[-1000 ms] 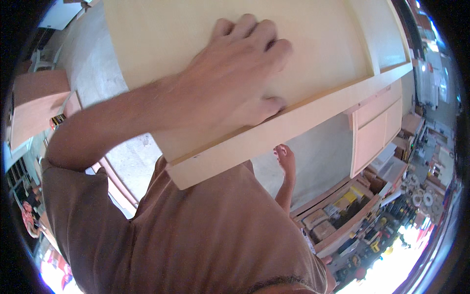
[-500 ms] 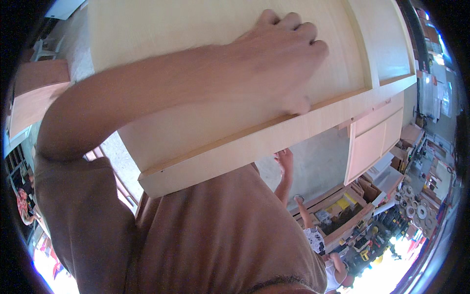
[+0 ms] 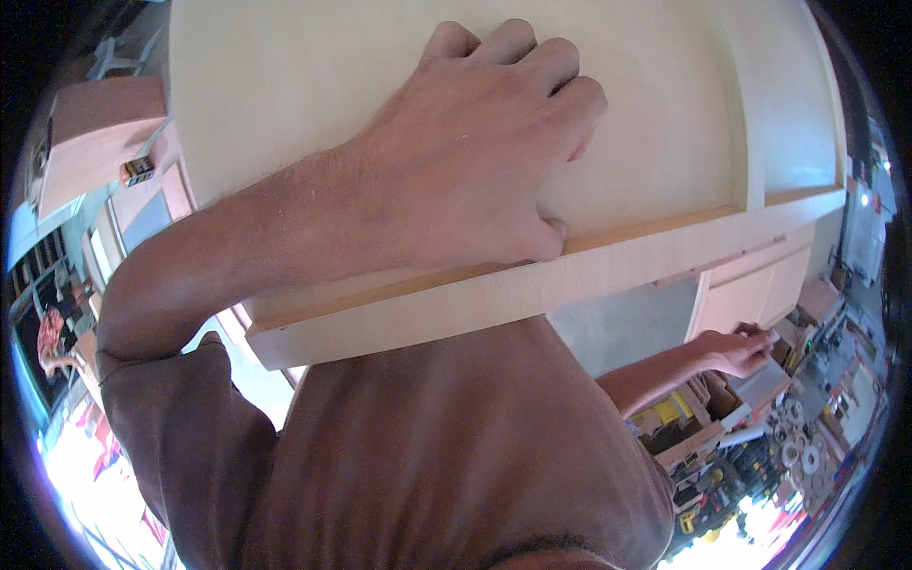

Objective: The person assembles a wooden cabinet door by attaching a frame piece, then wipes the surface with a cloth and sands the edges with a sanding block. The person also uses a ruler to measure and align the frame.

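A big pale wooden panel (image 3: 313, 104) with a raised frame edge (image 3: 456, 309) fills the upper part of the view. My left hand (image 3: 475, 171) lies on its flat face with the fingers curled together and the thumb hooked against the inner lip of the frame. My left forearm comes in from the left. My right hand (image 3: 741, 350) reaches out low on the right and touches the corner of a pale wooden cabinet (image 3: 750, 290). Its fingers are too small to tell whether they hold anything. My brown shirt (image 3: 456, 456) covers the lower middle.
Brown boards (image 3: 95, 142) and a small yellow-black tool (image 3: 139, 171) lie at the upper left. Open boxes and trays with yellow items and round parts (image 3: 722, 446) crowd the lower right. A grey floor patch (image 3: 617, 328) shows below the panel.
My left hand has slid right and further up the panel, which now looms closer. My right hand moved from below the panel's edge out to the pale cabinet on the right.
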The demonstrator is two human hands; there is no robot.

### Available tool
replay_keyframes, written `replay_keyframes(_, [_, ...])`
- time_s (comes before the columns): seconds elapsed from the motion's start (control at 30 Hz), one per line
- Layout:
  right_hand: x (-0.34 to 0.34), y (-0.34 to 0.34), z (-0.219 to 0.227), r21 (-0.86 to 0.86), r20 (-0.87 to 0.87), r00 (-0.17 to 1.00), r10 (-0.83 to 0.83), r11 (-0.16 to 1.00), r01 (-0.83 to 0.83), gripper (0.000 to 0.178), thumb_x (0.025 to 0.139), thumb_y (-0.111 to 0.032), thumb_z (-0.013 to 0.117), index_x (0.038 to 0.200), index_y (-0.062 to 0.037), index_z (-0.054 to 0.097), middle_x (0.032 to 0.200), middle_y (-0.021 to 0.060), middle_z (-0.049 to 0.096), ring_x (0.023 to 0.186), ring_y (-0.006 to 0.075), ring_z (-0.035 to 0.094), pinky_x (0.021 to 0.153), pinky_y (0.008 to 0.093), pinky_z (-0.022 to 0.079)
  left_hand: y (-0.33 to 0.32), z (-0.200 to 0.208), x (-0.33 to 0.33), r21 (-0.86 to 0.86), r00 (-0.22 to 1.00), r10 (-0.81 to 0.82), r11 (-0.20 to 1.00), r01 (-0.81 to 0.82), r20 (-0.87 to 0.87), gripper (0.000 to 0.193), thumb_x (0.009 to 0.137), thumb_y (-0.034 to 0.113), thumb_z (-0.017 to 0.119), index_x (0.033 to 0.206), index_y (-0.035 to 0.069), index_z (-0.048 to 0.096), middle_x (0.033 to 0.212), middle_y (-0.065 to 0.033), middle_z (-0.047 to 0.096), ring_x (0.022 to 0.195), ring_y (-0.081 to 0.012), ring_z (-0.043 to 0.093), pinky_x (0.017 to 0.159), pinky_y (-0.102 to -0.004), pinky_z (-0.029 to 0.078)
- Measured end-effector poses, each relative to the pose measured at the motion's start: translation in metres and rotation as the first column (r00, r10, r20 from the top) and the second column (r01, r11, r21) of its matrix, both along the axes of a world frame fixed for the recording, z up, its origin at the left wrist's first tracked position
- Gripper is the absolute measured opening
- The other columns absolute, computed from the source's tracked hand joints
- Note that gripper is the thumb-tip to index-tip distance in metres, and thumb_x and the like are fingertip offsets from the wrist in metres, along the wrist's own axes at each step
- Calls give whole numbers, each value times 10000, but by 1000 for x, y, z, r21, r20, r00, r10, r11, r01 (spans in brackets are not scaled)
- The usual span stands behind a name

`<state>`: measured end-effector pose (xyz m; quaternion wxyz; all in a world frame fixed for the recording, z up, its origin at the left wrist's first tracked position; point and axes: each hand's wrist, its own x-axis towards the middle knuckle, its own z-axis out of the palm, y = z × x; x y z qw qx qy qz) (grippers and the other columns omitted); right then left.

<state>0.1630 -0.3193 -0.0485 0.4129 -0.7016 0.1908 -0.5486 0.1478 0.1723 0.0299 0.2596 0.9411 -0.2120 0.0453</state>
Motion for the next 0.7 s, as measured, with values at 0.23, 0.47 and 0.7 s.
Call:
replay_keyframes(0.23, [57,63,58,7,154,958,242,969,-246,203,941,-173,733,940,2,629,796,94,629,684,192,581,646,331,490,1,48,14,42,930,-46,997,66,-364,600,743,340,769,1205,22,556,1209,-166,542,1168,-339,512,970,-478,412])
replay_keyframes(0.47, [78,86,59,-171,200,822,533,845,-507,194,965,-77,693,1048,91,641,786,143,652,690,195,592,642,313,495,-7,29,-2,77,974,89,994,-75,-206,496,647,279,842,986,108,523,1081,-93,520,1107,-325,507,927,-473,417])
replay_keyframes(0.7, [67,131,55,-119,41,774,632,773,-624,175,999,-88,638,1044,82,635,841,132,653,714,178,566,664,299,474,48,38,-2,-30,985,160,986,-162,-61,301,817,193,747,1073,87,629,1028,-109,664,1003,-292,637,875,-421,509])
